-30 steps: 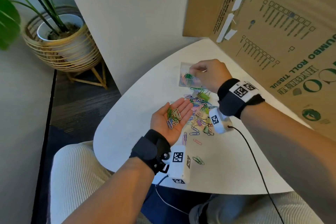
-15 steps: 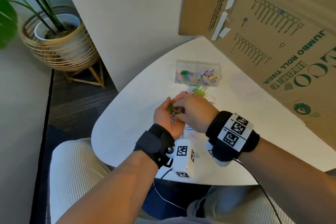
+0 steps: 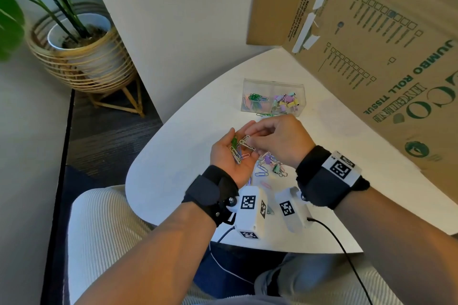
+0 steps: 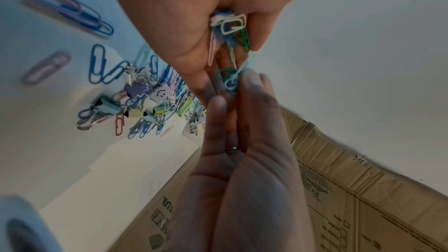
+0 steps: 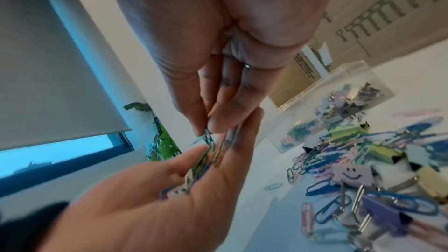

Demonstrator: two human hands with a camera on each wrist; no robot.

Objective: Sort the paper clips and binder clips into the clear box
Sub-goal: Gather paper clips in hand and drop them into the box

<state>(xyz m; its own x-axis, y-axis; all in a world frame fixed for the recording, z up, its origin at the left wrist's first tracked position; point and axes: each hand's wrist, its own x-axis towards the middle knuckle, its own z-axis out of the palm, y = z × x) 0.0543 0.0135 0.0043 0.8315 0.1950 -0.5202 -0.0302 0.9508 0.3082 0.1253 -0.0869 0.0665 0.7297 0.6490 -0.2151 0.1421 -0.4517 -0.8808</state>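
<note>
Right now the left hand (image 3: 231,156) lies palm-up above the white rounded table (image 3: 173,156), fingers relaxed and only slightly cupped, carrying a small heap of coloured wire paper clips (image 3: 237,150). The right hand (image 3: 277,142) has its thumb and fingertips (image 5: 215,122) pinched together on 1 teal paper clip (image 5: 209,140) at the top of that heap. That clip seems linked with others below it, so the lift should probably be slow, with a slight shake or twist to free it, while the left palm stays level so nothing spills. The clear 2-compartment plastic box (image 3: 273,84) stands farther back on the table, paper clips in its left cell and pastel binder clips (image 3: 285,103) in its right; the picked clip belongs in the left one. A mixed unsorted pile of clips (image 5: 363,175) lies on the table under and beside the right hand.
</note>
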